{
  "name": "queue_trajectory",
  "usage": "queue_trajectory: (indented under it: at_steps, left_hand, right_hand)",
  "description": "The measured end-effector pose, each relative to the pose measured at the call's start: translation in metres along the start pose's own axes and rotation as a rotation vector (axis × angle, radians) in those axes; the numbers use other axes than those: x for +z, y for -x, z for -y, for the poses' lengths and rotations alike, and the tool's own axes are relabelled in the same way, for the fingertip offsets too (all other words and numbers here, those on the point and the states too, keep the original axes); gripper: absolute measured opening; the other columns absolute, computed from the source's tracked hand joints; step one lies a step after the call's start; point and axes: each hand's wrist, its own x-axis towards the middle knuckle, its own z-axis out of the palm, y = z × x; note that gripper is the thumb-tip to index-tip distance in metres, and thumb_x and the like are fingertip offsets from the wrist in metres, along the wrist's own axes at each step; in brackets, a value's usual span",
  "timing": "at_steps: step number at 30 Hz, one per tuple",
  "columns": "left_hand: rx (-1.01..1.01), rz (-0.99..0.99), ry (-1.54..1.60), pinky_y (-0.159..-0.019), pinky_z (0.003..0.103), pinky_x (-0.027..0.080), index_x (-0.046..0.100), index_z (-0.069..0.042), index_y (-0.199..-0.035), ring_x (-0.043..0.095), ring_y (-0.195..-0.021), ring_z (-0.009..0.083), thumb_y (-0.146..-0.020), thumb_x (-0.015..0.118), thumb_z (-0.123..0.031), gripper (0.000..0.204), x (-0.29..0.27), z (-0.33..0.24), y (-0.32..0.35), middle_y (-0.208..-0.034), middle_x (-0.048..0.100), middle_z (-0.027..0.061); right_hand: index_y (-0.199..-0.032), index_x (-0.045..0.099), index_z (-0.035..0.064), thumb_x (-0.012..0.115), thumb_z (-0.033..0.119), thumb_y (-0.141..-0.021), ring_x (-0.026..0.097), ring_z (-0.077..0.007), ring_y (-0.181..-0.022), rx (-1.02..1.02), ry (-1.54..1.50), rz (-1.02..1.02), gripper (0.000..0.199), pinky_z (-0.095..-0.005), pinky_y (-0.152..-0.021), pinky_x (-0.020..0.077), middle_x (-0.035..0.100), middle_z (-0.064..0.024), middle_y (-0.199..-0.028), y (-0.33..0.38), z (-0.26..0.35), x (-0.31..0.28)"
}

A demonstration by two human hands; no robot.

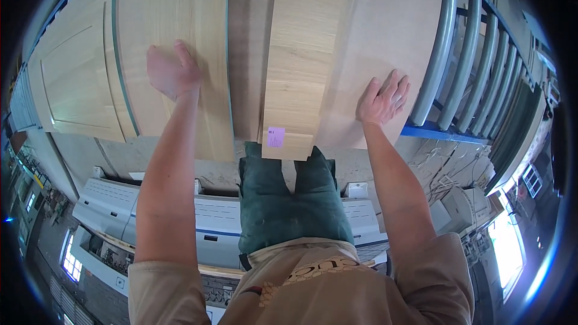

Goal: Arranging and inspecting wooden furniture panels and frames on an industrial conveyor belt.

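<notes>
I have both hands flat on pale wood-grain boards lying side by side on the surface ahead of me. My left hand [171,72] is spread wide, palm down, gripping nothing, pressed on the wide light-oak panel [180,18] with the blue-green edge strip. My right hand [383,99] is likewise splayed, fingers fanned, resting near the front corner of the plain beige board [391,30] next to the roller rack of grey-green bars [457,54]. Between them lies the narrow oak plank with a small purple label [295,66] at its near end, which neither hand touches.

I judge this as the positioning step: boards being pushed or squared up, not lifted. A next move would call for even pressure from both palms so nothing skews against the rollers.

The far ends of all boards run out of the top of the view. What supports them underneath is hidden. A framed cabinet-door panel [78,72] at the left is bent by the lens. The light grey machine housing [120,204] below my arms is partly covered by my legs.
</notes>
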Motion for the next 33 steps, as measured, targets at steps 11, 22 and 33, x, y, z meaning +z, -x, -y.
queue_trajectory:
  at_steps: [11, 22, 33]
  left_hand:
    - [0.041, -0.072, -0.029, -0.112, 0.058, 0.042, 0.048, -0.002, -0.152, 0.054, -0.136, 0.0450, -0.104, 0.052, -0.060, 0.076, 0.0037, 0.0007, -0.0011, -0.147, 0.057, 0.0252]
    - [0.044, -0.062, -0.022, -0.112, 0.057, 0.042, 0.048, -0.001, -0.152, 0.054, -0.136, 0.0452, -0.103, 0.054, -0.060, 0.076, 0.0035, -0.0002, 0.0000, -0.148, 0.056, 0.0263]
    - [0.001, -0.038, 0.003, -0.116, 0.058, 0.039, 0.047, -0.001, -0.154, 0.052, -0.139, 0.0442, -0.097, 0.060, -0.070, 0.090, -0.0038, -0.0003, 0.0011, -0.149, 0.056, 0.0256]
  right_hand:
    - [-0.168, 0.036, 0.0170, 0.049, 0.053, -0.108, 0.017, -0.0371, -0.164, 0.003, -0.015, -0.011, 0.072, -0.0589, -0.130, 0.0128, 0.025, -0.0175, -0.177, -0.0009, 0.0016, 0.0000]
    - [-0.166, 0.040, 0.0153, 0.052, 0.052, -0.107, 0.018, -0.0405, -0.163, -0.008, -0.024, -0.015, 0.070, -0.0574, -0.131, 0.0128, 0.027, -0.0208, -0.174, -0.0022, 0.0028, -0.0026]
    - [-0.167, 0.039, 0.0164, 0.050, 0.053, -0.108, 0.019, -0.0381, -0.163, 0.013, -0.024, 0.000, 0.070, -0.0607, -0.129, 0.0155, 0.028, -0.0170, -0.176, 0.0003, 0.0058, -0.0017]
